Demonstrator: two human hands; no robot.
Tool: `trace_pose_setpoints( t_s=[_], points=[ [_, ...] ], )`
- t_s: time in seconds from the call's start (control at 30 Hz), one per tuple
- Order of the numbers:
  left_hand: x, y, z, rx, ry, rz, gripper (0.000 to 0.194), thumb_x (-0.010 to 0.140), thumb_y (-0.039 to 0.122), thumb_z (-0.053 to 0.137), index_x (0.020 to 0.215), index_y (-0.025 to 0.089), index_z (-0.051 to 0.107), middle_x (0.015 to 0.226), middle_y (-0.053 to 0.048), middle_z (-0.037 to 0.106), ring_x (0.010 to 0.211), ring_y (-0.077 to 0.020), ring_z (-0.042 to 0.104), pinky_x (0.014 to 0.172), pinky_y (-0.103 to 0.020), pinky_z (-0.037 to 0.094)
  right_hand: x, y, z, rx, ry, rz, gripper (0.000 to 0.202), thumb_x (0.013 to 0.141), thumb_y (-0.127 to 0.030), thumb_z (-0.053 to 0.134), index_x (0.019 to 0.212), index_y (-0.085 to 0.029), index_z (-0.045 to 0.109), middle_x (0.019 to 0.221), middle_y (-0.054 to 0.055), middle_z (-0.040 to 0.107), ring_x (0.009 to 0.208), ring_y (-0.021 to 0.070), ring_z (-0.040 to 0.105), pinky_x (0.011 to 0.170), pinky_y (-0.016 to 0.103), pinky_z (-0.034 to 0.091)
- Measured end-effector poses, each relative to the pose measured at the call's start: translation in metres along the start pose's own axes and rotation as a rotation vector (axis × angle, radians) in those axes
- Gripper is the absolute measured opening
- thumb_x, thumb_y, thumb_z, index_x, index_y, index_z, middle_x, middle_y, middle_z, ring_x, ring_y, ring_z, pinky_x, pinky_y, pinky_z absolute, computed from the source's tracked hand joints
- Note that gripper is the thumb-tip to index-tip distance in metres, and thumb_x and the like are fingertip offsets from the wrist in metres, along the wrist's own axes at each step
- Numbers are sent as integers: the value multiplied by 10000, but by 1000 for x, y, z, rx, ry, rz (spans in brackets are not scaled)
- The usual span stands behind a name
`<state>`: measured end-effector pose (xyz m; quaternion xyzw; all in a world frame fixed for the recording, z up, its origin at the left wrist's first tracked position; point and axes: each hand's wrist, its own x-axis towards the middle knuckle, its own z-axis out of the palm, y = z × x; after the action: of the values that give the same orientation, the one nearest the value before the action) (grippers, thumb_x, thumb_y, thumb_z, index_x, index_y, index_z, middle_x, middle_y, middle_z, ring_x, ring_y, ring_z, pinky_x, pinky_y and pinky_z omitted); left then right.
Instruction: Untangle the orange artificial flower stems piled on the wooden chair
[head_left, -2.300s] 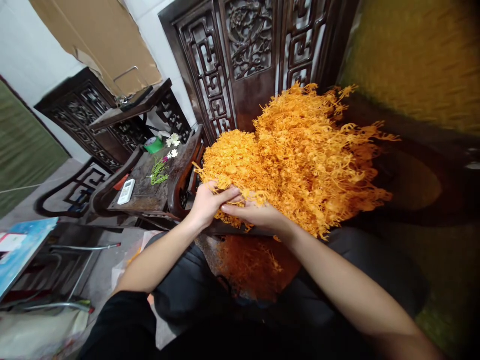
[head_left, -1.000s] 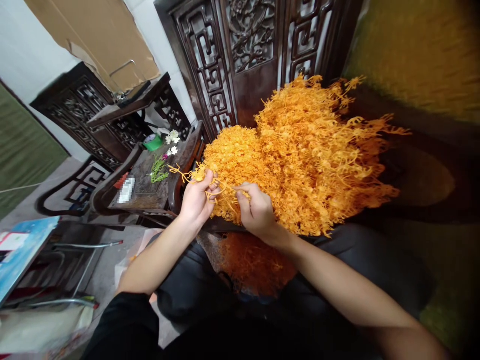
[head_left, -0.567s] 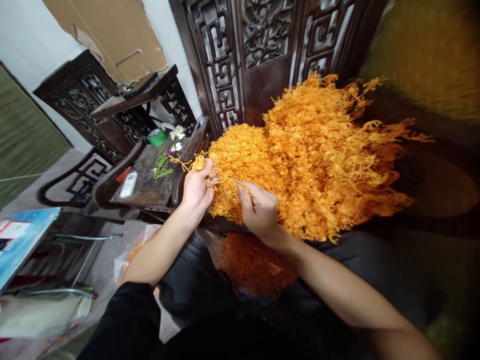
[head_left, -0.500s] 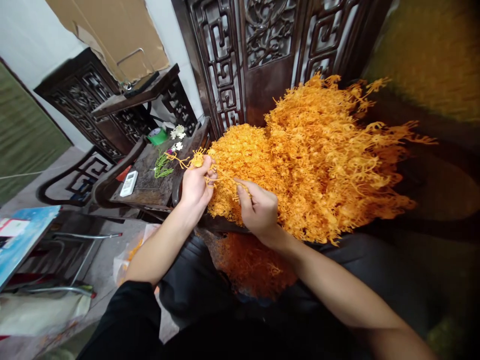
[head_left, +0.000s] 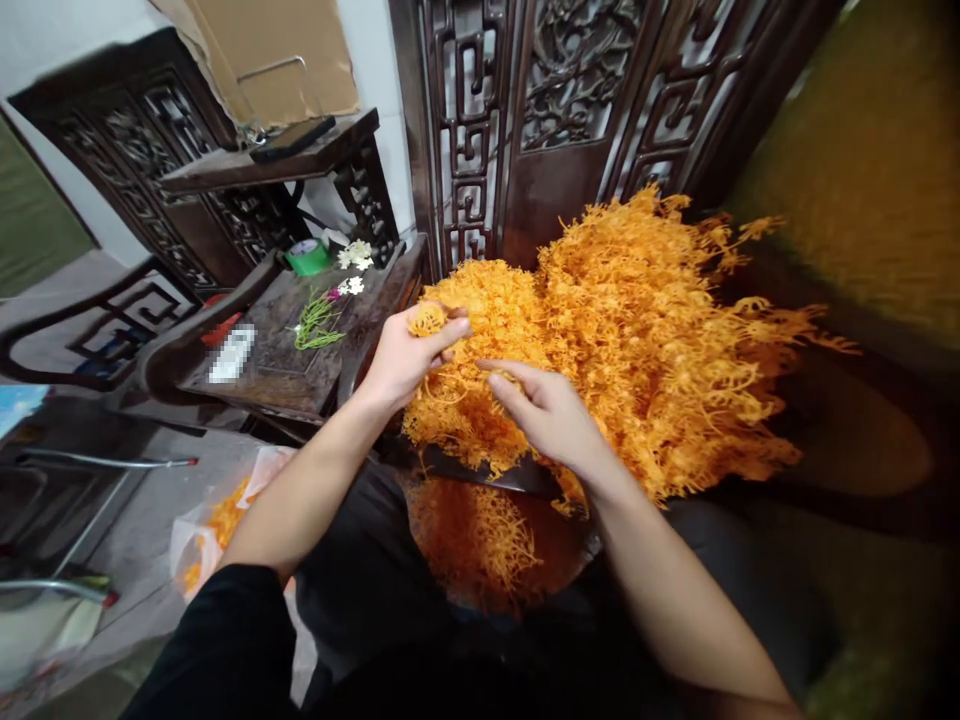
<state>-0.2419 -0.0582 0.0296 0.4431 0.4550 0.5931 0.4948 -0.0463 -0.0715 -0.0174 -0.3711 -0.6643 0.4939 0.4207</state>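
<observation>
A big heap of orange artificial sprigs [head_left: 637,340] lies on a dark wooden seat in front of me. My left hand [head_left: 405,355] is at the heap's left edge, fingers closed on a small orange sprig [head_left: 427,318] held just above the pile. My right hand [head_left: 551,415] rests on the near side of the heap, fingers spread and stretched toward the left hand, touching strands but gripping nothing I can make out. Below my hands a dark tray [head_left: 570,545] on my lap holds more loose orange sprigs [head_left: 472,535].
A carved dark wooden screen [head_left: 555,110] stands behind the heap. To the left, a wooden chair seat [head_left: 277,375] carries green stems with small flowers [head_left: 319,320], a green tape roll [head_left: 306,256] and a white remote. A plastic bag with orange bits [head_left: 214,520] lies on the floor.
My left hand pulled a sprig out to the left, then brought it back over the heap's edge. My right hand opened from a pinch to spread fingers. The view swung left.
</observation>
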Motion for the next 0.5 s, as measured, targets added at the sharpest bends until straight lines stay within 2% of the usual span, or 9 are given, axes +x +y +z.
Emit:
trace_pose_setpoints(
  t_s=[0.07,0.1,0.2,0.27,0.33,0.4,0.43,0.5],
  points=[
    [-3,-6,-1,78,-24,20,342,674,341,933,871,157,723,793,-31,708,527,-52,529,430,-176,355,2,-1,-17,-48,-100,21,437,894,-545,705,1173,-218,783,625,-2,557,589,163,510,587,318,434],
    [-2,-8,-2,100,-30,28,336,678,353,929,860,161,722,790,-32,710,528,-58,530,434,-184,361,2,-1,-24,3,-86,45,469,906,-547,691,1240,-225,760,610,-13,538,543,149,466,557,314,411],
    [3,-12,-4,139,-54,22,350,667,371,931,855,169,716,770,-25,701,535,-72,539,466,-208,401,10,0,-35,189,87,56,589,958,-568,617,1458,-258,611,604,-38,494,463,118,344,486,296,326],
    [7,-12,-3,184,-86,21,362,669,391,929,861,171,713,784,-24,703,557,-83,558,504,-223,435,21,-2,-32,144,142,-16,616,961,-570,612,1494,-265,569,669,-11,564,504,138,414,511,315,370],
    [11,-11,1,233,-125,39,365,689,426,914,852,167,714,793,-29,707,569,-89,559,517,-229,435,36,-6,-24,-10,106,-113,561,955,-550,621,1427,-247,624,806,43,664,659,189,559,625,363,467],
    [13,-10,4,272,-155,62,366,716,464,890,816,159,713,759,-28,697,552,-88,531,500,-229,404,49,-9,-15,-156,56,-193,431,969,-515,596,1264,-218,700,953,79,711,857,228,631,794,409,504],
    [14,-10,5,293,-163,69,367,736,482,871,781,156,708,720,-24,680,533,-85,506,489,-231,381,54,-10,-12,-202,50,-212,371,979,-496,577,1167,-206,714,979,81,712,897,228,633,836,412,497],
    [16,-10,6,341,-159,84,387,791,503,819,696,152,686,634,-9,627,504,-80,458,487,-238,349,60,-7,-7,-241,73,-207,301,990,-469,558,1006,-196,683,917,60,690,830,197,608,801,380,482]
  ],
)
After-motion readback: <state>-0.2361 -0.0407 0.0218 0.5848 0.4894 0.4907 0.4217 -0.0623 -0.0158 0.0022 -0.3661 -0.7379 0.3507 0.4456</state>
